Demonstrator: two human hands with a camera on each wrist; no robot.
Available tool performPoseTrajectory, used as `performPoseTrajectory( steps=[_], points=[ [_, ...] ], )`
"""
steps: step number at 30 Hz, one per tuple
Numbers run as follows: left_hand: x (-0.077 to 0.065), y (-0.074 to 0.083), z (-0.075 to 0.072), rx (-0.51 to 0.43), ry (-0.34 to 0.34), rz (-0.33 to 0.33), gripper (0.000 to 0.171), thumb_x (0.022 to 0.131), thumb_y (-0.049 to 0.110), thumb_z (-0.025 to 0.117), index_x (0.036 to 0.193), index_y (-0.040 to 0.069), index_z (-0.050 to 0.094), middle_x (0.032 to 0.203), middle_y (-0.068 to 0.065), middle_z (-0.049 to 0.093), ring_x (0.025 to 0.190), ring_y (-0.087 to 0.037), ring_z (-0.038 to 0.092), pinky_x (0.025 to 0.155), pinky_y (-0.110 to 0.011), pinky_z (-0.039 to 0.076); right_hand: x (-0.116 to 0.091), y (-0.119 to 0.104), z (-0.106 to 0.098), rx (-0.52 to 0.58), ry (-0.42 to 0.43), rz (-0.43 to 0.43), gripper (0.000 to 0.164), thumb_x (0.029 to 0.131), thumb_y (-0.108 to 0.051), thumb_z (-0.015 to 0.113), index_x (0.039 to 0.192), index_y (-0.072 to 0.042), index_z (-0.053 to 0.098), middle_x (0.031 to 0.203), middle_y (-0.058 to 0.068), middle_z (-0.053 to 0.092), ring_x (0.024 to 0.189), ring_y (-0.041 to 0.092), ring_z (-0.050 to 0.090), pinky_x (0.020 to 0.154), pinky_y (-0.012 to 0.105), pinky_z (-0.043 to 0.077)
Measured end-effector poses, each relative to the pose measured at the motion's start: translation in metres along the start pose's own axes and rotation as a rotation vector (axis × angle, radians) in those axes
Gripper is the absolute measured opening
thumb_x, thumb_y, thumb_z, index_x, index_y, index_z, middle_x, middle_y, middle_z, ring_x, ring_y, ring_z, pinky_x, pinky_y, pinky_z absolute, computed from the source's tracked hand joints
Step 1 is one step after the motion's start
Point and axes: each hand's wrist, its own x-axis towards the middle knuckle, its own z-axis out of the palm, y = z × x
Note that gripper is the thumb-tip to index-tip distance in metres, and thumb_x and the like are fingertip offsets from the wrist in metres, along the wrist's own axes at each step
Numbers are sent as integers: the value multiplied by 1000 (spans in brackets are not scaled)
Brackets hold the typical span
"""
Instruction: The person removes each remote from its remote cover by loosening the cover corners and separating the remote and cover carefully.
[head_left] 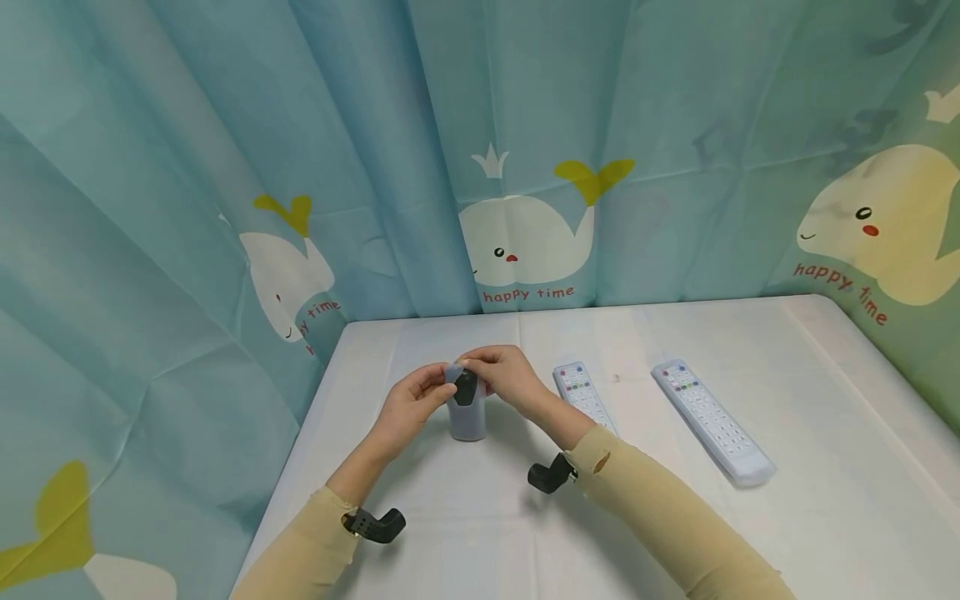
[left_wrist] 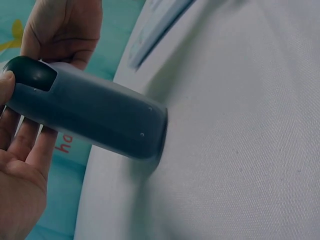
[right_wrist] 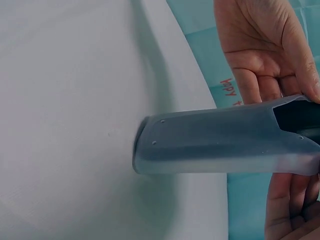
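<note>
Upright over the table, its lower end close to the surface, is a dark remote control in a translucent silicone cover. Black casing shows through an opening near the cover's top. My left hand pinches the upper left side, thumb on the black casing and fingers behind; in the right wrist view this hand is above the cover. With thumb and fingers my right hand pinches the cover's upper right edge. The left wrist view shows the cover's smooth side; the right fingers are partly hidden behind it.
A white remote control lies right of my hands, its near end hidden by my right forearm. Farther right is a longer white remote, buttons up. A whale-print curtain borders the white table at back and left.
</note>
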Motion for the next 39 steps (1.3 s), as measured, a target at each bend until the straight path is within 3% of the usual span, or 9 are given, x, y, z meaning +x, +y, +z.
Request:
performPoseTrajectory(
  steps=[14,20,25,39],
  points=[
    [0,0,0,3,6,-7,36,101,18,68,132,2,61,125,-15,64,113,-22,65,94,-29,54,2,-2,0,-35,-10,92,23,101,-23,66,112,-7,79,107,4,73,79,15,63,68,29,55],
    [-2,-2,-1,-22,21,-25,34,101,16,68,130,0,59,123,-16,64,111,-21,65,94,-30,54,1,-4,0,-13,-24,126,22,102,-21,65,112,-5,78,107,5,72,83,16,64,72,31,56],
    [-3,-1,1,-34,48,-50,34,100,16,69,128,-1,59,120,-15,65,109,-20,65,93,-29,54,0,-2,-1,41,-4,145,17,98,-20,69,105,-4,72,98,6,68,81,18,62,73,33,56],
    [-4,1,3,-87,77,-71,35,100,15,69,128,-2,58,121,-15,64,109,-18,65,92,-29,55,-8,10,-6,44,-48,-17,15,100,-14,67,109,-2,70,99,6,73,90,18,67,80,33,57]
  ],
)
